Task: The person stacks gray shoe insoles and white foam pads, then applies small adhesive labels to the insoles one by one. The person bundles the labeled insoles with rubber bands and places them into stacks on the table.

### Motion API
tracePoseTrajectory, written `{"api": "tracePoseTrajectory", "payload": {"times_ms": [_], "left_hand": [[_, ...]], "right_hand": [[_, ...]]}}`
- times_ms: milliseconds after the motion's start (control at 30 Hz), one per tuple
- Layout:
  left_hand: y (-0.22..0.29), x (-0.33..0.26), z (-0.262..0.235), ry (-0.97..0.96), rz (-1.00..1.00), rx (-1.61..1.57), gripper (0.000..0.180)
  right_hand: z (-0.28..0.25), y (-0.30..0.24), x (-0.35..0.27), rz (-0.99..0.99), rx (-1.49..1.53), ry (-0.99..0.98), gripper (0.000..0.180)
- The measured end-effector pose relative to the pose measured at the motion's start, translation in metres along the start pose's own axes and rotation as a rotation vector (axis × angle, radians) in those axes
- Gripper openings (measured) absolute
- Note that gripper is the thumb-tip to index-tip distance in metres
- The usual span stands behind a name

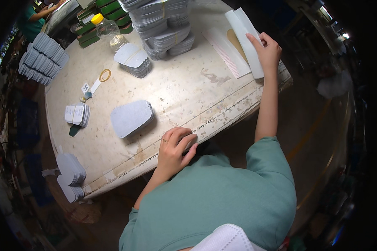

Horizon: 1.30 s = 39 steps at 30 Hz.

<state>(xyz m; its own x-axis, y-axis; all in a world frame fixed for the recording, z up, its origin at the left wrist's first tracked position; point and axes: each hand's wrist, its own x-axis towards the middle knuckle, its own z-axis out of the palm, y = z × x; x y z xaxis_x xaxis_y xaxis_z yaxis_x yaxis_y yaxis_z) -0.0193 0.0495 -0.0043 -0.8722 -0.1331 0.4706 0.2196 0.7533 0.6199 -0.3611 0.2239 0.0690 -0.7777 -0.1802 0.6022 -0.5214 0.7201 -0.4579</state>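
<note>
At the table's right end, my right hand (267,52) grips the edge of a white sheet (246,42), which is curled over, fingers on top of it. A tan rounded piece (236,44) shows partly from under the sheet. Beneath lies a pale paper with a reddish printed grid (223,52). My left hand (176,147) rests on the near table edge, fingers loosely bent and thumb apart, holding nothing. Nearest to it on the table is a short stack of light grey rounded pieces (132,117).
Tall banded stacks of grey pieces (163,29) stand at the back, beside a yellow-capped clear bottle (109,31) and green trays (107,8). More piles (42,58) sit left. Small labelled pieces (76,115), rubber bands (105,75) and insole-like pieces (71,169) lie nearer. Another person's arm (44,13) shows far left.
</note>
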Motion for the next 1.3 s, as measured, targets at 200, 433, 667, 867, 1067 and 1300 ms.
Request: {"api": "tracePoseTrajectory", "payload": {"times_ms": [200, 433, 667, 867, 1067, 1300], "left_hand": [[0.001, 0.001, 0.0, -0.005, -0.003, -0.007, 0.025], [0.001, 0.002, -0.001, -0.014, 0.004, -0.008, 0.025], [0.002, 0.001, -0.001, -0.006, -0.012, -0.001, 0.025], [0.003, 0.001, -0.002, -0.025, -0.033, -0.015, 0.025], [0.005, 0.003, 0.0, -0.046, 0.002, 0.014, 0.022], [0.014, -0.015, -0.007, 0.279, -0.468, -0.753, 0.065]], "right_hand": [[0.004, -0.005, -0.002, 0.018, 0.171, -0.069, 0.027], [0.038, -0.009, 0.036, -0.264, 0.139, 0.014, 0.023], [0.076, -0.041, 0.047, -0.283, 0.286, -0.181, 0.033], [0.012, -0.001, -0.006, 0.034, -0.296, -0.495, 0.048], [0.02, 0.011, -0.065, 0.101, -0.296, -0.337, 0.048], [0.025, 0.008, -0.068, 0.148, -0.066, -0.114, 0.019]]}}
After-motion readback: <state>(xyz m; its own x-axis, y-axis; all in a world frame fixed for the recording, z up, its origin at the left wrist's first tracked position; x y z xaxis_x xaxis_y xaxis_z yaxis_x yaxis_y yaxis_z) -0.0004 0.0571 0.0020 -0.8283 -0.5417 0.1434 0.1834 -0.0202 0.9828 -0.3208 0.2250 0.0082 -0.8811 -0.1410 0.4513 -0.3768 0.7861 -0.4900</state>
